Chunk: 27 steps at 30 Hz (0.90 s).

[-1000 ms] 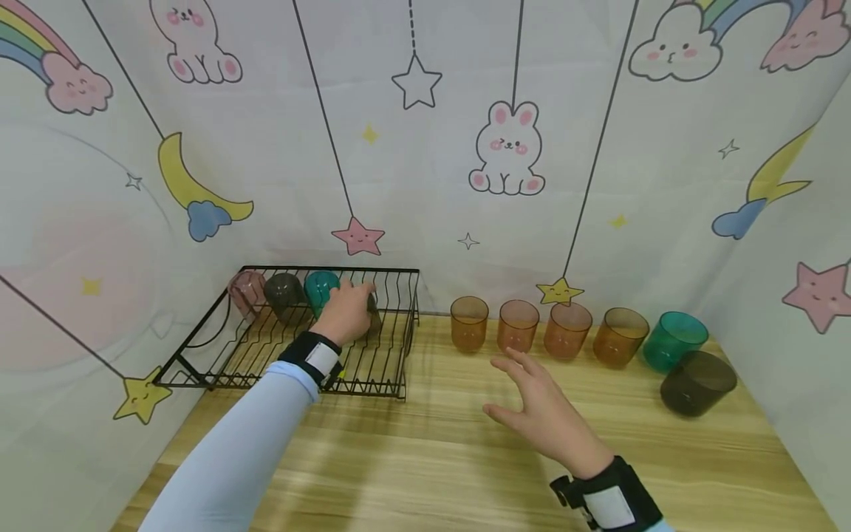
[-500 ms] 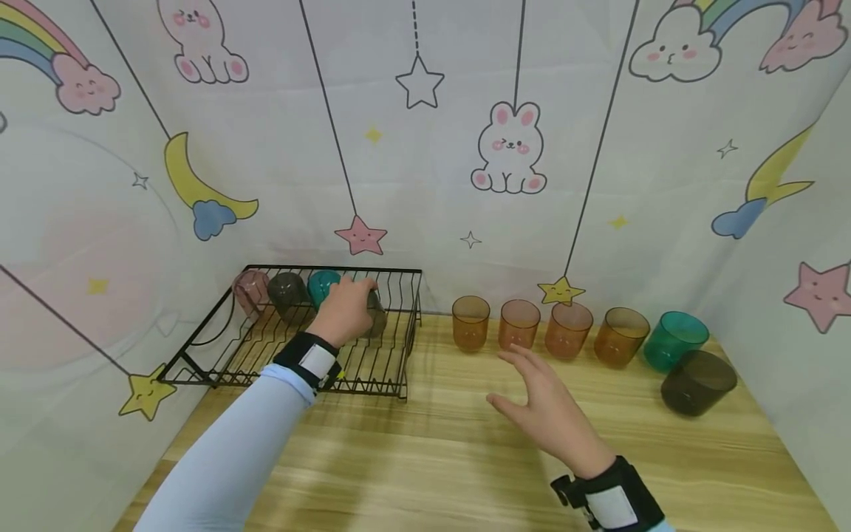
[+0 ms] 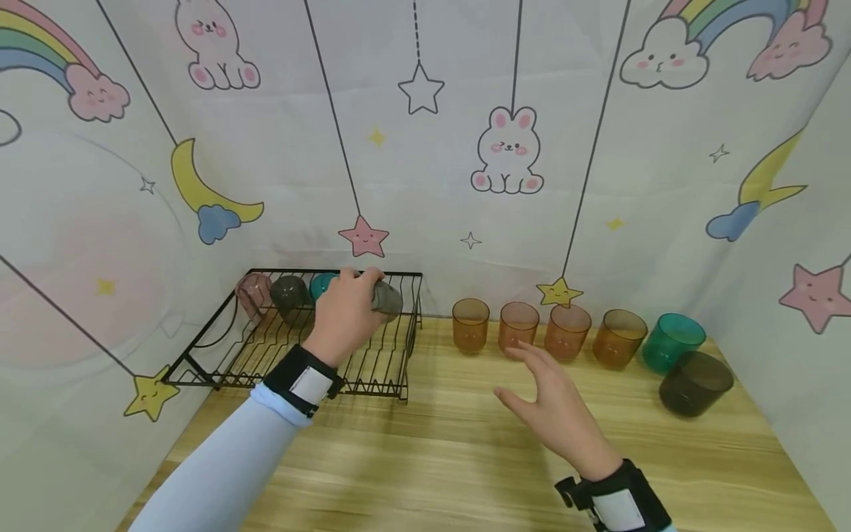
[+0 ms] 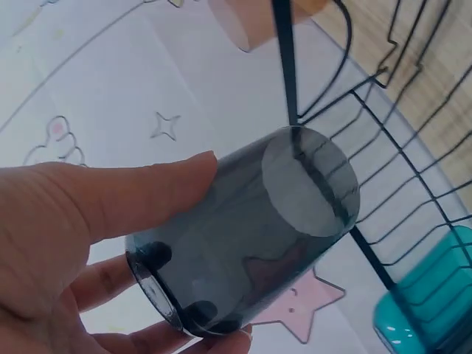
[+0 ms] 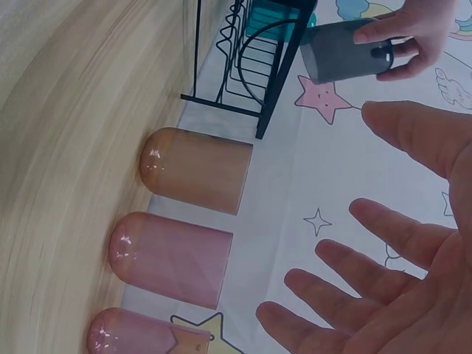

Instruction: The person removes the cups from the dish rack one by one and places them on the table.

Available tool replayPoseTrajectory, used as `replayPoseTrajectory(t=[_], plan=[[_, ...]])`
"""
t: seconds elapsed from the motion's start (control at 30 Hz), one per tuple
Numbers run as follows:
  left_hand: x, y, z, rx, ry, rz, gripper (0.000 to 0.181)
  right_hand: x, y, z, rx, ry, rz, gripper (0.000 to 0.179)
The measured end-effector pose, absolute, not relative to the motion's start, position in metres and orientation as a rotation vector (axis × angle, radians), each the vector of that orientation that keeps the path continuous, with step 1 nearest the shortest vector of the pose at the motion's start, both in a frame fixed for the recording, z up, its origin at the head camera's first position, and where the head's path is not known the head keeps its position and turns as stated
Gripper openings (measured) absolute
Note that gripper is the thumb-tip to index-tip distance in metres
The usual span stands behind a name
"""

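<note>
My left hand (image 3: 346,314) grips a grey glass tumbler (image 3: 388,299) above the right part of the black wire dish rack (image 3: 189,360). In the left wrist view, thumb and fingers curl round the base end of the tumbler (image 4: 243,228), and its mouth faces the rack. Upside down in the rack's back row sit a pink tumbler (image 3: 254,294), a grey tumbler (image 3: 289,295) and a teal tumbler (image 3: 321,285), the last partly hidden by my left hand. My right hand (image 3: 561,417) hovers over the table, fingers spread, holding nothing, before the standing tumblers.
Upright along the back of the wooden table (image 3: 439,458) stand several tumblers, from an amber one (image 3: 470,326) beside the rack to a teal one (image 3: 674,343). A dark grey tumbler (image 3: 696,384) stands in front of the teal one. A printed cloth (image 3: 439,185) hangs behind.
My left hand has lifted the grey tumbler up off the rack and slightly to the right. My right hand has shifted slightly right, still spread.
</note>
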State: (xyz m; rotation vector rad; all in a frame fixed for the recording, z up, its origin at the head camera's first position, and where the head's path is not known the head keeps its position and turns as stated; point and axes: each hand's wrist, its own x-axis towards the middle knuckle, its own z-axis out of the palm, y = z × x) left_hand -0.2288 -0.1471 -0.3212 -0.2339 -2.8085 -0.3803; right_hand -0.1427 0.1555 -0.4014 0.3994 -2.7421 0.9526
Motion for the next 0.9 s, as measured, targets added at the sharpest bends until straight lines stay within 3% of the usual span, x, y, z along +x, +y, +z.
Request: replayPoseTrajectory(t=[0.4,0.9], plan=[[-0.195,-0.122,-0.315,-0.32,-2.689,-0.604,0.063,-0.139,0.155,-0.397,0.349,-2.728,0.985,0.06],[-0.178,-0.095,-0.341,-0.363,-2.652,-1.275,0.063,-0.14,0.159,-0.399,0.31,-2.714,1.014,0.061]])
